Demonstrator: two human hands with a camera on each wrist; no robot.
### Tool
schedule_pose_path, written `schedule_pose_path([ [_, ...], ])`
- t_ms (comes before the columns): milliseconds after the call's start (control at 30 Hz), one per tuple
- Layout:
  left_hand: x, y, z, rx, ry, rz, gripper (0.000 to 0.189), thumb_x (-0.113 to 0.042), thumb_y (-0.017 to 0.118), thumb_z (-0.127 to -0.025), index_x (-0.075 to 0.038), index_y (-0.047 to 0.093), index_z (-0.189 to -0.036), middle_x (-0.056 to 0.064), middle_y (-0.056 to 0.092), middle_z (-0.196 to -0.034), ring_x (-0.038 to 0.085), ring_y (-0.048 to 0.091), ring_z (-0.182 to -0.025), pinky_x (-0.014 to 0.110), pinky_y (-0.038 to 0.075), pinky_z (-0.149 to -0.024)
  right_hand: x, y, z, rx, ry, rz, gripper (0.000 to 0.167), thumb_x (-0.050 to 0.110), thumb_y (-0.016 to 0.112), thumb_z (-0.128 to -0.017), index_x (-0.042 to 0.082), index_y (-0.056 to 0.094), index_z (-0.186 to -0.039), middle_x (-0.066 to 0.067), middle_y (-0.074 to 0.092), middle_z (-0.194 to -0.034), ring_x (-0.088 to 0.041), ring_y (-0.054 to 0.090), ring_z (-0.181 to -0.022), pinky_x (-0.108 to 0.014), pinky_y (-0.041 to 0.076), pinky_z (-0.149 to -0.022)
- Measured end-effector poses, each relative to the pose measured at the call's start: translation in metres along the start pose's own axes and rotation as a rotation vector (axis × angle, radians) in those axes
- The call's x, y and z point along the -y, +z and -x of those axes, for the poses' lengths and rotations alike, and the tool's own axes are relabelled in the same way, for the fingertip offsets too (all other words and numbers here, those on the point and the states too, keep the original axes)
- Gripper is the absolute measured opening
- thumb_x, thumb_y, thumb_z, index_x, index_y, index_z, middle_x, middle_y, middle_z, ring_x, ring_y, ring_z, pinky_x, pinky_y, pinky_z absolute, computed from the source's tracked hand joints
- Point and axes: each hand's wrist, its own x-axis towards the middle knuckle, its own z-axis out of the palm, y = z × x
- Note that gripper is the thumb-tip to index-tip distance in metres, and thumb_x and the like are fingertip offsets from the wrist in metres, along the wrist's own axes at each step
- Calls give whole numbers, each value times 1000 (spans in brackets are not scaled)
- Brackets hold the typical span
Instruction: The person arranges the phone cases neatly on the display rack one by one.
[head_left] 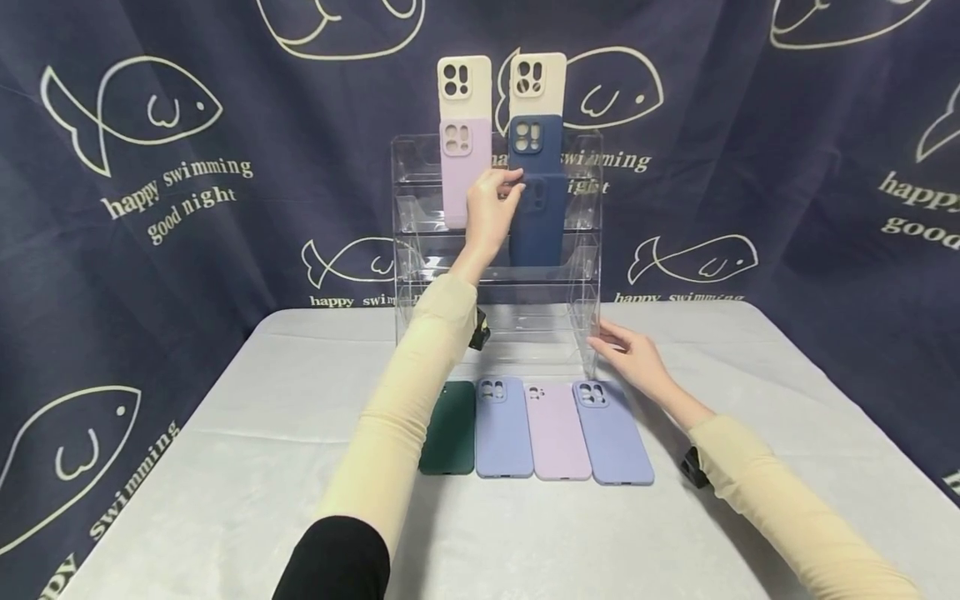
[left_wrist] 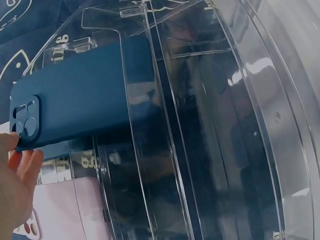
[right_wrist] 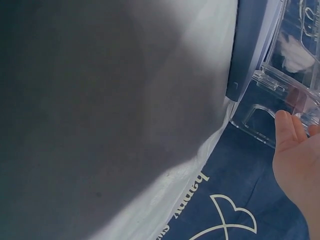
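Observation:
My left hand [head_left: 491, 217] pinches the top corner of a dark blue phone case [head_left: 538, 229], beside its camera cutouts. That case stands upright in a clear tiered rack [head_left: 495, 325], its lower part behind a clear lip. Another dark blue case [head_left: 550, 150] and a white case [head_left: 551, 90] rise behind it. Left of these stand a lilac case [head_left: 459, 183] and, behind it, a white case [head_left: 476, 92]. In the left wrist view, my thumb lies at the camera cutouts of the blue case [left_wrist: 80, 95]. My right hand [head_left: 637, 358] has its fingertips at the rack's lower right side, fingers fairly straight.
On the white tablecloth [head_left: 300, 400], before the rack, lie a dark green case [head_left: 452, 433], a periwinkle case [head_left: 506, 437], a pink case [head_left: 560, 437] and another periwinkle case [head_left: 618, 442]. A navy curtain [head_left: 247, 267] with fish drawings hangs behind the table.

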Motion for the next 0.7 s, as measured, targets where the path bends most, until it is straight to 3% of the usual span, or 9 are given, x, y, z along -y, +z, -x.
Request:
schedule_pose_path([
  [100, 2, -5, 2, 21, -34, -2, 28, -6, 65, -86, -5, 66, -114, 11, 65, -113, 19, 67, -95, 10, 53, -78, 1, 3, 0, -3, -9, 5, 47, 8, 60, -91, -11, 45, -131, -30, 58, -118, -43, 60, -105, -20, 51, -87],
  [167, 4, -8, 4, 30, -55, -8, 30, -6, 65, -87, -6, 65, -117, 11, 64, -115, 19, 66, -97, 11, 53, -79, 1, 5, 0, 1, -8, 4, 48, 9, 61, -91, -11, 45, -131, -30, 58, -119, -43, 60, -105, -19, 51, -87],
  [400, 7, -18, 10, 32, -37, 19, 28, -7, 65, -87, -2, 65, -114, 13, 67, -108, 20, 67, -93, 22, 57, -82, 0, 7, 1, 1, 0, 16, 48, 10, 61, -91, -10, 45, -132, -30, 56, -121, -43, 59, -106, -3, 46, -81],
  [700, 14, -36, 23, 77, -58, 24, 28, -10, 65, -88, 0, 64, -114, 14, 69, -108, 22, 69, -94, 13, 53, -82, -7, 4, -3, -10, -21, 18, 47, 9, 60, -91, -10, 45, -132, -31, 57, -119, -46, 58, -105, 1, 43, -78],
])
